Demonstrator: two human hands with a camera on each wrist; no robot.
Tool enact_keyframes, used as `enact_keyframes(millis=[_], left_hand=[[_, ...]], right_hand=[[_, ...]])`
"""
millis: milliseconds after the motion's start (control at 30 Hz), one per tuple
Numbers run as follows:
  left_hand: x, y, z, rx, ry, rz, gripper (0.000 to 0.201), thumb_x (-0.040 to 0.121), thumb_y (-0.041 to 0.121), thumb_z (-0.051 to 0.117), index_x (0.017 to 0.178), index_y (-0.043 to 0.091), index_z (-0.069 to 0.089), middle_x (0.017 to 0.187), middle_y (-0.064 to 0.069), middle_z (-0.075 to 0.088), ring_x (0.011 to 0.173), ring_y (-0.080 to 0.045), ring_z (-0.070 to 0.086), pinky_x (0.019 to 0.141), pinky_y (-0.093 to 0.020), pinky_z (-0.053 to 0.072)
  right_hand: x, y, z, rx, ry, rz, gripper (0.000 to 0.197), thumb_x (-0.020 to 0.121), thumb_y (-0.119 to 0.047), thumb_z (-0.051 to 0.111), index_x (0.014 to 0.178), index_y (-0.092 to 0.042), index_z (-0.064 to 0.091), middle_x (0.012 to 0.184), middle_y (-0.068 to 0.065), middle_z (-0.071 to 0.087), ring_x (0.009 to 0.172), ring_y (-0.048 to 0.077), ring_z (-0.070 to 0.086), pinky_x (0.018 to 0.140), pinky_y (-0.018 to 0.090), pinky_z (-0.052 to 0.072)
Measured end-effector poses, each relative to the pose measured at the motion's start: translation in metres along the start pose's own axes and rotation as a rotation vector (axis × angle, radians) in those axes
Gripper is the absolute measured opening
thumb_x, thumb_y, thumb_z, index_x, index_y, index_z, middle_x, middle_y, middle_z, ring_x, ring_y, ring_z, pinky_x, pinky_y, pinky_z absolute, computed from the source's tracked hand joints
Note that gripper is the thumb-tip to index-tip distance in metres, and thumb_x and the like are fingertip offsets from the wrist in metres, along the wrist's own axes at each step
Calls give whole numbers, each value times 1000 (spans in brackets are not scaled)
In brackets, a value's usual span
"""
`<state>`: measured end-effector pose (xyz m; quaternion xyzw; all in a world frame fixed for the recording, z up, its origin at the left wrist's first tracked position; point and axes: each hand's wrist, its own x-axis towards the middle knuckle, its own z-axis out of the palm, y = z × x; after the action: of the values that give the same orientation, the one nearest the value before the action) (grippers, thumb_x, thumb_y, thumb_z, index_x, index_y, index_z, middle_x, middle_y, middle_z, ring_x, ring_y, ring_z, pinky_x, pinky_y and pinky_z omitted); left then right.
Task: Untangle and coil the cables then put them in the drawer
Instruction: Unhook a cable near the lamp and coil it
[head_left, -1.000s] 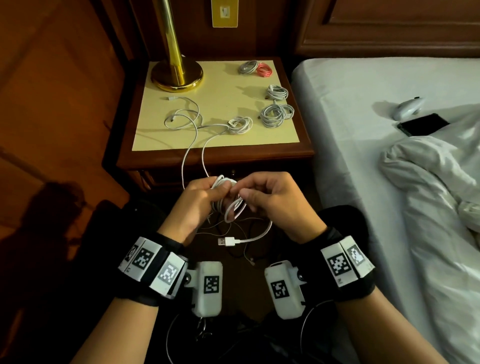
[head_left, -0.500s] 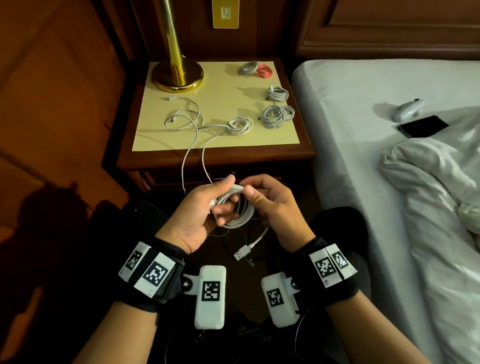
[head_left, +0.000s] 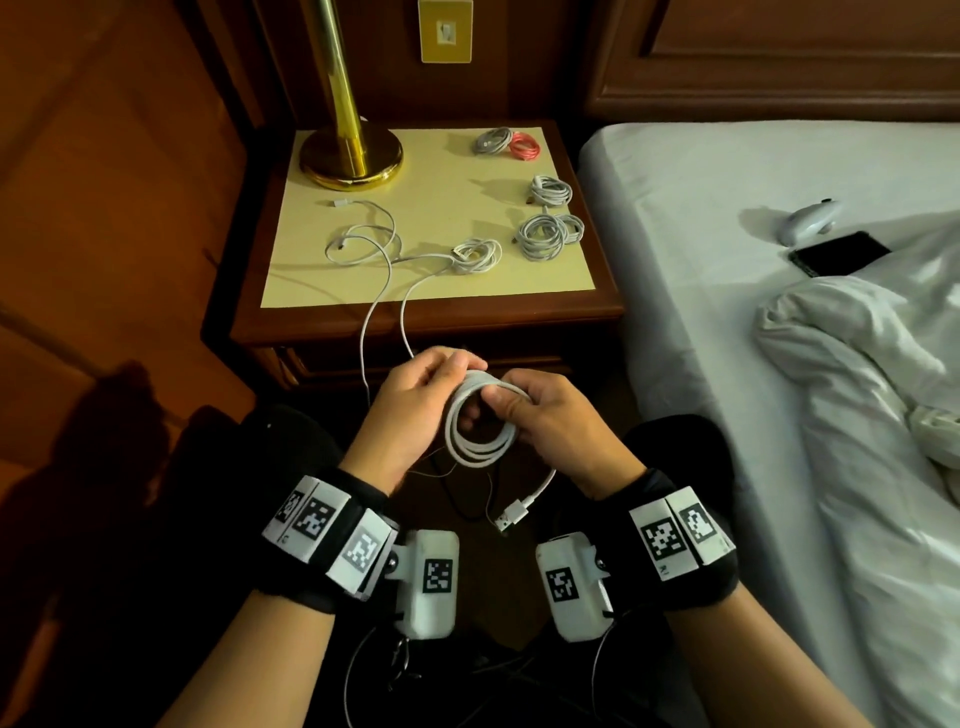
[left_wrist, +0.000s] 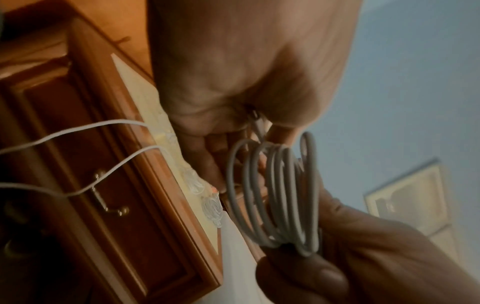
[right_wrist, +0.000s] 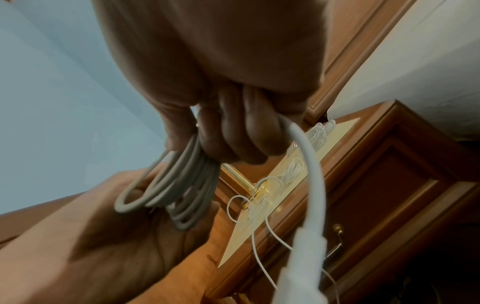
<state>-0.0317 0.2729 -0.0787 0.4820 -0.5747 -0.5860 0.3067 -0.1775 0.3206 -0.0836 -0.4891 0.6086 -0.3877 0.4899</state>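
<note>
Both hands hold one white cable coil (head_left: 480, 423) in front of the nightstand. My left hand (head_left: 415, 410) grips its upper left side; my right hand (head_left: 540, 421) pinches its right side. A short tail with a USB plug (head_left: 511, 514) hangs below the coil. In the wrist views the coil (left_wrist: 275, 193) (right_wrist: 179, 189) shows as several grey loops between the fingers. On the nightstand top (head_left: 431, 280) lie a loose tangled white cable (head_left: 369, 244), whose two strands trail over the front edge, and several coiled cables (head_left: 548, 236). The drawer (left_wrist: 109, 197) below is shut.
A brass lamp base (head_left: 353, 156) stands at the nightstand's back left. A grey coil and a red coil (head_left: 524, 145) lie at the back right. The bed (head_left: 779, 218) to the right carries a crumpled sheet, a dark phone (head_left: 841, 253) and a white controller (head_left: 808, 221).
The coil has been turned to face me as a round ring. Both hands rose slightly, and the hanging tail with the plug grew shorter.
</note>
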Motion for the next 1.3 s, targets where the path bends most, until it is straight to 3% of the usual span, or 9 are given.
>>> enact_keyframes(millis=[167,267,367,467,600,700,867,1100,1300], left_hand=[[-3,1,-9,171,-185,71,48,90,62,43,118,30,64,112,22,63,106,16,53,84,-2,36],[-4,3,-18,213,-225,61,29,82,41,70,110,36,64,102,15,70,99,7,62,83,-10,46],[-6,7,-21,115,-240,51,21,84,20,69,105,21,69,89,-2,75,88,-12,71,80,-22,55],[-9,7,-18,50,-195,84,18,85,11,68,101,20,70,81,-6,75,80,-16,73,67,-17,53],[-10,3,-21,105,-153,108,20,85,8,68,99,22,71,78,-8,75,79,-17,73,78,-29,57],[-11,4,-26,174,-228,71,18,85,10,68,98,20,72,74,-8,74,78,-18,72,84,-39,56],[-15,11,-19,46,-377,88,20,80,14,66,97,5,73,68,-6,72,72,-12,69,71,-20,50],[-15,-4,4,-99,-30,35,16,87,7,64,90,20,73,71,-6,74,71,-15,70,61,-21,51],[-14,-7,10,-120,153,89,17,85,3,66,98,13,72,71,1,74,75,-11,72,70,-16,53]], right_hand=[[2,6,-7,-116,53,-9,29,95,-34,56,77,-12,62,63,2,51,57,17,47,58,36,37],[1,8,-9,-50,51,-25,37,91,-41,56,79,-7,62,66,7,52,61,24,48,60,39,37],[1,10,-9,30,58,-33,35,90,-40,55,78,-9,62,67,8,51,63,25,47,63,41,37],[1,12,-8,70,55,-51,28,90,-38,58,79,-13,63,67,7,53,63,25,49,63,40,39],[-2,12,-16,86,85,-114,17,89,-20,65,95,-5,65,64,4,61,57,14,55,56,25,43],[-2,11,-33,100,88,-161,10,92,-2,58,86,-5,66,51,-11,50,45,-1,40,47,10,31],[-1,15,-28,194,138,-226,12,84,-6,58,76,-12,66,69,0,61,67,15,54,66,22,45],[5,23,-7,302,354,-87,11,89,0,61,87,-2,72,85,13,72,77,20,68,76,32,55],[0,17,-4,659,208,62,38,93,-26,55,97,9,69,93,25,70,83,33,66,84,45,54]])
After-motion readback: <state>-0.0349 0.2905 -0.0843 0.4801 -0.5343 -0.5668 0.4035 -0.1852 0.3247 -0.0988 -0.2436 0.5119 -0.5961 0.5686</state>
